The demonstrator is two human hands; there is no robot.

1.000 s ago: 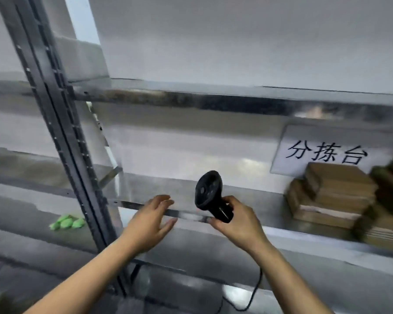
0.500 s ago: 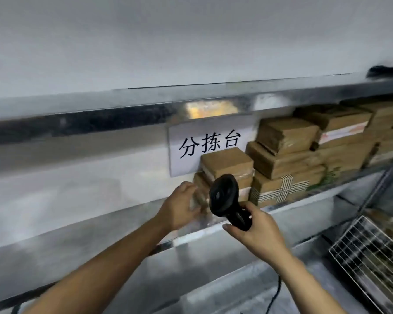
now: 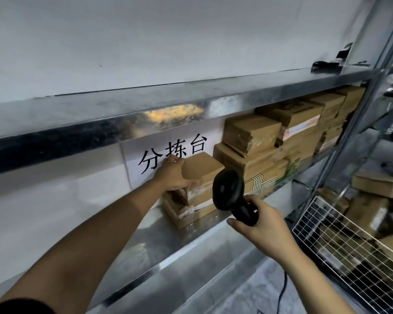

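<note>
on the shelf, left hand fingers clasp the top box, right hand grips the scanner, and a one-handed tug may topple the stack.

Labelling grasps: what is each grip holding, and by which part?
Left grip holds the top cardboard box of the shelf stack by its left end. Right grip holds the black scanner by its handle.

Left hand, right hand, both curled
</note>
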